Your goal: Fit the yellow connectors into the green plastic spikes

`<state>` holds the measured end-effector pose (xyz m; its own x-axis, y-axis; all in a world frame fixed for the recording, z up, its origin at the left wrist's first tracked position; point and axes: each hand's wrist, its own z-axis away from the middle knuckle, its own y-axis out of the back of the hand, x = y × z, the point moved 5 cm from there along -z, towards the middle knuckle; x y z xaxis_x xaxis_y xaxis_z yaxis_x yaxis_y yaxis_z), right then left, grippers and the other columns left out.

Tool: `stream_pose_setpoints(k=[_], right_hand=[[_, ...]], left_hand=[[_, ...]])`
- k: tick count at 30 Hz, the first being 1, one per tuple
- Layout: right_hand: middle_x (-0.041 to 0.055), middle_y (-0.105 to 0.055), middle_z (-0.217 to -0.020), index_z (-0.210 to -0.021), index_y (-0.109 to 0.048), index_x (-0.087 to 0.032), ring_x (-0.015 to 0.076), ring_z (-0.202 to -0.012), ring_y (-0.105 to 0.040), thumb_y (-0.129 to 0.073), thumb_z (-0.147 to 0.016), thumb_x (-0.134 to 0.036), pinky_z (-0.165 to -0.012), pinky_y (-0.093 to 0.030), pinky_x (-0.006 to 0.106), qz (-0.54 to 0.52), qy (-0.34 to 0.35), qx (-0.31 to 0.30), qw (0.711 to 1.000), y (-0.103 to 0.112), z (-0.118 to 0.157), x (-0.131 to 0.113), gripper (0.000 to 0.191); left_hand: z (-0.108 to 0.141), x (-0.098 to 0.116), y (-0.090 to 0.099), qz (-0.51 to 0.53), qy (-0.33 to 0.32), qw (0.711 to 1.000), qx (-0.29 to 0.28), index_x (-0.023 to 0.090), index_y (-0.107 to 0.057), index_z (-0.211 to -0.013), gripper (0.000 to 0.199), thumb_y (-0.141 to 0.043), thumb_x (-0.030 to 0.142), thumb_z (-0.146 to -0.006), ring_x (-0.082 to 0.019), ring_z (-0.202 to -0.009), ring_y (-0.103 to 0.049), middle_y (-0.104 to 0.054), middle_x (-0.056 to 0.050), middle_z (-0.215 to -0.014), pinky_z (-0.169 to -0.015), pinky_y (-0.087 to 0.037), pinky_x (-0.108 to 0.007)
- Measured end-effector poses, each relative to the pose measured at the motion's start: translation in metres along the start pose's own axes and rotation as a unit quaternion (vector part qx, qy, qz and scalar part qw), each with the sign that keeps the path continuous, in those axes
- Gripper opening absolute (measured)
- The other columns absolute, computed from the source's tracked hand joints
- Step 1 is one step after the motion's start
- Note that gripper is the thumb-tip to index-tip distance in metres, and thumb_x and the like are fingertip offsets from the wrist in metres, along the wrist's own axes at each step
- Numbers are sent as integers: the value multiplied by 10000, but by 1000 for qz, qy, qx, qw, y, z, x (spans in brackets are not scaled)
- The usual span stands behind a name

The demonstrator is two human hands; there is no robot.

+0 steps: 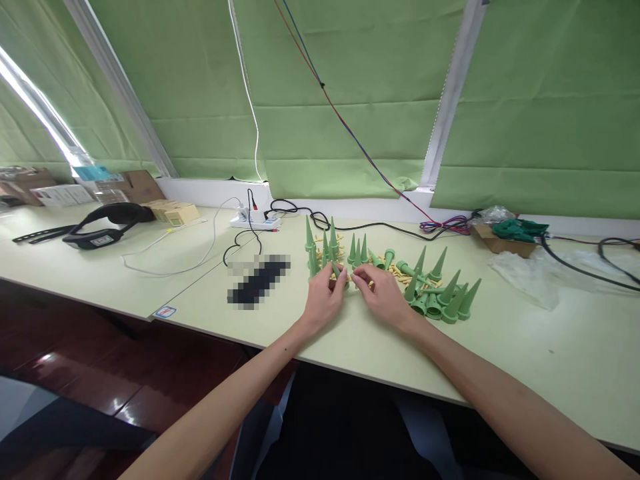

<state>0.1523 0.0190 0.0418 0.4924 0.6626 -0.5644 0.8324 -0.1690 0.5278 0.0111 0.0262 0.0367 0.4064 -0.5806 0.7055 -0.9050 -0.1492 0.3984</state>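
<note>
My left hand (324, 298) is closed around a green cone (335, 269), whose tip points up between thumb and fingers. Right beside it, my right hand (383, 293) pinches what looks like a small yellow peg (351, 278) at the side of that cone; the fingers partly hide it. Several green cones (309, 235) stand upright behind my left hand, with yellow pegs among them. Three more upright cones (357, 252) are just behind the hands. To the right of my right hand lies a group of cones (453, 307), some standing, others on their sides, near loose yellow pegs (395, 272).
A blurred dark object (257, 281) lies left of my hands. Behind are a power strip (255, 221) and black cables (370, 225). At right sit a cardboard box (505, 241) and clear plastic bags (530, 273). A black headset-like strap (107, 227) rests far left.
</note>
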Motion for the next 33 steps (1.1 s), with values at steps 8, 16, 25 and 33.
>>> stream_pose_setpoints(k=[8,16,25,33], right_hand=[[0,-581,-668,-771,-550,-201,149,-585,-493,-415,-991,-345,-591,-366,277,23,-17,-8,1000,-2,0,5,295],[-20,-483,-551,-630,-423,-216,138,-495,-390,-379,-1002,-401,-530,-284,279,73,-43,-8,996,-3,0,11,417],[-4,-474,-504,-575,-425,-214,149,-474,-424,-298,-1017,-437,-538,-313,286,86,-57,-19,994,-4,1,12,511],[-11,-569,-618,-766,-519,-217,157,-551,-508,-365,-1005,-408,-578,-347,274,44,-68,-14,997,-2,1,8,343]], left_hand=[[0,1,-1,-6,-11,1000,-9,179,-523,-852,228,-474,385,-938,-53,-452,-365,-548,18,-709,-447,-305,-205],[1,0,-3,-12,-18,999,-26,180,-502,-828,223,-473,371,-940,-46,-445,-342,-564,16,-726,-450,-302,-206],[1,0,-5,-22,-36,999,-32,183,-490,-805,229,-466,366,-942,-59,-448,-361,-598,2,-730,-457,-307,-216],[1,1,-1,-30,-24,999,-2,183,-530,-845,214,-473,366,-941,-64,-445,-364,-539,27,-661,-465,-309,-215]])
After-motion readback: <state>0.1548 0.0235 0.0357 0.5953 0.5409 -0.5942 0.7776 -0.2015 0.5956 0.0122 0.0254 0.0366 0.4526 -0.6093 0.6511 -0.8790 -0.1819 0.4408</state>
